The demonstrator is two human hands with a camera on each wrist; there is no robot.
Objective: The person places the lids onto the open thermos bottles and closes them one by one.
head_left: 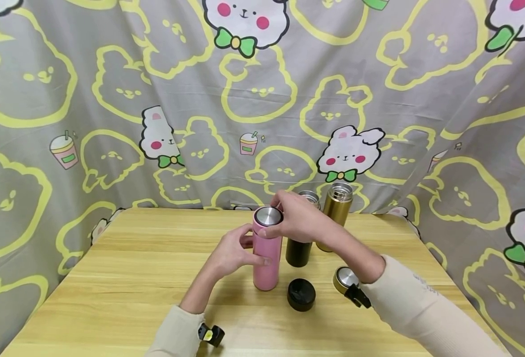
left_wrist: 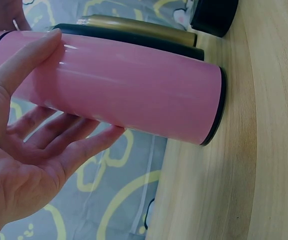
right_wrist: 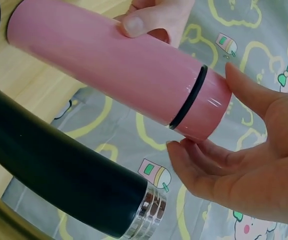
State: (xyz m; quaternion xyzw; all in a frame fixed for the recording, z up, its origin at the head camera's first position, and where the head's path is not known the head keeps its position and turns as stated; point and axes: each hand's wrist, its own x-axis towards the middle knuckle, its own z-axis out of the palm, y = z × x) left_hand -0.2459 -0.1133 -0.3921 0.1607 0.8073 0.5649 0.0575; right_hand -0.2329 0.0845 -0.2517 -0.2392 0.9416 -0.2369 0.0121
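Observation:
A pink thermos bottle [head_left: 266, 270] stands upright on the table, its lid [head_left: 269, 216] with a steel-coloured top in place. My left hand [head_left: 233, 254] holds the body from the left side, thumb across the front and fingers behind, as the left wrist view also shows. My right hand [head_left: 301, 218] reaches over from the right and grips the lid between thumb and fingers. In the right wrist view, a black ring [right_wrist: 189, 97] runs around the bottle just below the pink lid. The right forearm partly covers the bottles behind it.
Just right of the pink bottle stands a lidless black thermos [head_left: 298, 254], with a lidless gold thermos [head_left: 339, 208] behind it. In front of them a black lid [head_left: 301, 294] and a gold lid [head_left: 345, 277] lie on the wooden table [head_left: 155, 277]. A patterned curtain [head_left: 191, 99] hangs behind.

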